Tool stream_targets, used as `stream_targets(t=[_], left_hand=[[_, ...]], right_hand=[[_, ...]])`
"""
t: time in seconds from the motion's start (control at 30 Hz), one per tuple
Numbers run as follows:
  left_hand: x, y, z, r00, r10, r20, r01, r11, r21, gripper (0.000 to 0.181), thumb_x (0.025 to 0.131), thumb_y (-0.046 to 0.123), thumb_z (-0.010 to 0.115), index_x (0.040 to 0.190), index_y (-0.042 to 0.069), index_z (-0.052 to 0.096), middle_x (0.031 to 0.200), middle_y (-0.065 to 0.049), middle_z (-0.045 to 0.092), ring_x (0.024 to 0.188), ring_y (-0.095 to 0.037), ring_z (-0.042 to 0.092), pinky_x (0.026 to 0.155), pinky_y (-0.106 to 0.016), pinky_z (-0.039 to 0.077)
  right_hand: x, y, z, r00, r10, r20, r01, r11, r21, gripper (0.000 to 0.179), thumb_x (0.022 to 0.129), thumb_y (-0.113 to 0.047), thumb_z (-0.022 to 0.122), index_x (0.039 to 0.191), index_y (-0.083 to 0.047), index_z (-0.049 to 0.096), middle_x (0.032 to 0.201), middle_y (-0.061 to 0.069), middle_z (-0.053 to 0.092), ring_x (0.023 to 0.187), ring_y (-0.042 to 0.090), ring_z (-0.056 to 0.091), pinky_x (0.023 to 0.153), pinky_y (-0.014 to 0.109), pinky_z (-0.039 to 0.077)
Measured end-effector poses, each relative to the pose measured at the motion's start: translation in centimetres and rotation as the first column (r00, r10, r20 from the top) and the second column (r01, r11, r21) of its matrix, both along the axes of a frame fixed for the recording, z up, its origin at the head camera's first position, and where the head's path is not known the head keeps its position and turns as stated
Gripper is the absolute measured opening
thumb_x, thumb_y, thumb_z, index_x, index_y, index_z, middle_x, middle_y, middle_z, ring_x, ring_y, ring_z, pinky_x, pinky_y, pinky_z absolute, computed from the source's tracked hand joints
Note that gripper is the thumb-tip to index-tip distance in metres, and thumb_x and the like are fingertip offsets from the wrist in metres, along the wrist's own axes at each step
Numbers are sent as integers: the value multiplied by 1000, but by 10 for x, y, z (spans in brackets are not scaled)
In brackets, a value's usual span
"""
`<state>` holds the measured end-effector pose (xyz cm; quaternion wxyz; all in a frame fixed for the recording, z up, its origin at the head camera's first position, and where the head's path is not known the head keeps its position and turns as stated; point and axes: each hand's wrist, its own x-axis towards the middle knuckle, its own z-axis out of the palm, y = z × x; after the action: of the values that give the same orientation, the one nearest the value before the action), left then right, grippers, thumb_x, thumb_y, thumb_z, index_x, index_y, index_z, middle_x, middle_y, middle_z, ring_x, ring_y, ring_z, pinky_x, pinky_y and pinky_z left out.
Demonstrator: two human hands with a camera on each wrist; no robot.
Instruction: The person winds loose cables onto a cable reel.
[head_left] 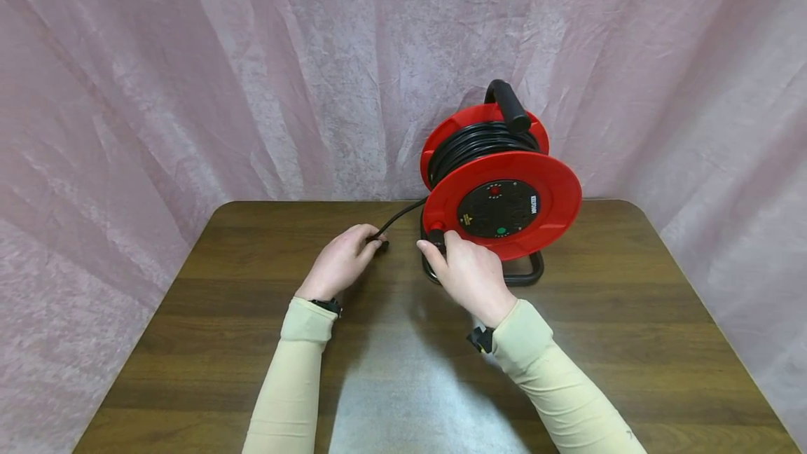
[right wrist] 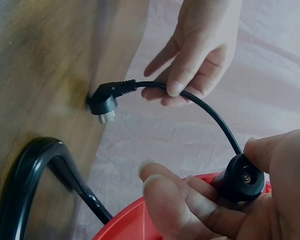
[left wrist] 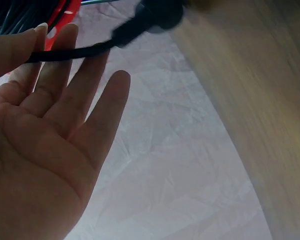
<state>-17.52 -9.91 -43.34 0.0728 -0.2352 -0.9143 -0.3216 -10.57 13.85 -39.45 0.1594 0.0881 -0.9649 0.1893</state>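
A red cable reel (head_left: 561, 205) stands upright on the table, with black cable wound between its two discs. From its left side runs the cable's free end (head_left: 403, 211). My left hand (head_left: 342, 258) pinches this cable between thumb and fingers, a short way behind the plug. In the right wrist view the black plug (right wrist: 104, 99) hangs off the cable with its metal pins showing. My right hand (head_left: 473, 273) holds the black winding knob (right wrist: 237, 179) on the front disc, thumb on one side and fingers on the other.
The reel rests on a black tubular stand (head_left: 526, 277) and has a black carry handle (head_left: 509, 107) on top. Behind the wooden table (head_left: 208, 342) hangs a pink curtain (head_left: 315, 76), close to the reel's back.
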Motion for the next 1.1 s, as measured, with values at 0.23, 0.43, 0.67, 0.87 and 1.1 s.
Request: stream_targets(t=[0.23,0.43,0.67,0.87,1.1], left_hand=[[0,1,0,999,-2,34,2,1000,23,18,105,21,62,118,11,71,113,1,69,105,-16,64,92,-42,50],[1,1,2,999,-2,46,0,1000,30,19,105,23,61,118,12,70,113,1,69,101,-15,63,89,-40,50],[0,1,1,998,10,65,-13,999,36,17,105,22,60,117,13,69,114,1,68,98,-15,62,88,-39,50],[-1,1,1,997,16,75,-20,999,47,21,106,22,60,124,12,66,116,-2,67,103,-17,63,91,-41,51],[-1,2,1,999,-4,49,1,999,54,22,105,16,60,125,11,66,116,-3,63,102,-18,60,90,-40,50]], right_hand=[[0,-1,7,1000,-1,-21,0,1000,-10,49,103,-53,53,77,-12,52,57,0,49,51,24,55,44,38,41],[-1,-2,11,1000,1,-13,-1,1000,-16,49,103,-54,54,77,-12,53,58,0,50,52,24,56,44,37,41],[-1,-2,14,1000,16,10,-15,999,-30,49,103,-54,53,77,-13,53,58,0,49,49,19,52,42,35,39],[-3,-2,19,1000,17,10,-16,998,-53,49,103,-54,53,77,-12,54,59,1,50,50,20,53,43,36,41],[-4,1,27,1000,10,26,-8,996,-90,51,103,-58,48,78,-14,54,61,0,53,54,23,56,46,39,43]])
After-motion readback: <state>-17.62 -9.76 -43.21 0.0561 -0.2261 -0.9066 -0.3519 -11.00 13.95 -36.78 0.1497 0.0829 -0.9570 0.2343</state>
